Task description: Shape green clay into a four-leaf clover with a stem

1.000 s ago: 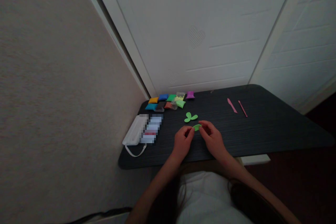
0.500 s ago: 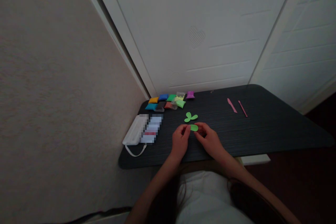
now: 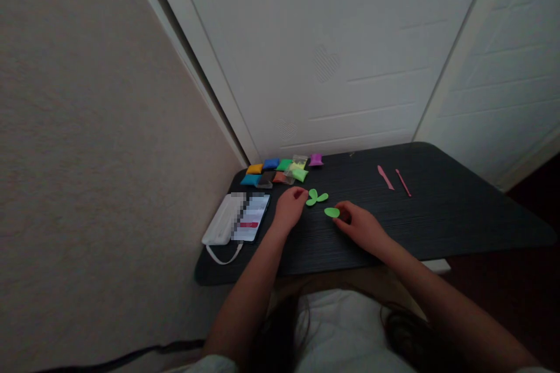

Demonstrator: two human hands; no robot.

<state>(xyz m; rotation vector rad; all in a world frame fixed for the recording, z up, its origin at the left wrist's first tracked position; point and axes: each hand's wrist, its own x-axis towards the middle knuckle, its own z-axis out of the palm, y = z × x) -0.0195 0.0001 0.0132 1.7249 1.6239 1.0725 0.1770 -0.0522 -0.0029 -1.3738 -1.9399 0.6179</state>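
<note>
A flat oval leaf of green clay (image 3: 331, 212) is pinched between the thumb and fingers of my right hand (image 3: 359, 228), just above the table. On the dark tabletop lies a green clay clover (image 3: 314, 198) with three rounded leaves joined at the centre. My left hand (image 3: 290, 208) has its thumb and forefinger closed at the clover's left edge; the fingertips appear to touch a leaf there. Its other fingers are curled and partly hidden.
Colourful packets of clay (image 3: 272, 163) lie in two rows at the back left. A phone (image 3: 250, 227) and a white power bank (image 3: 225, 218) with a cable (image 3: 227, 261) rest at left. A pink clay knife (image 3: 385, 177) and thin pink tool (image 3: 403, 182) lie at right.
My left hand has let go of the oval leaf and moved forward and left to the clover. The right hand has shifted slightly right, still holding the leaf.
</note>
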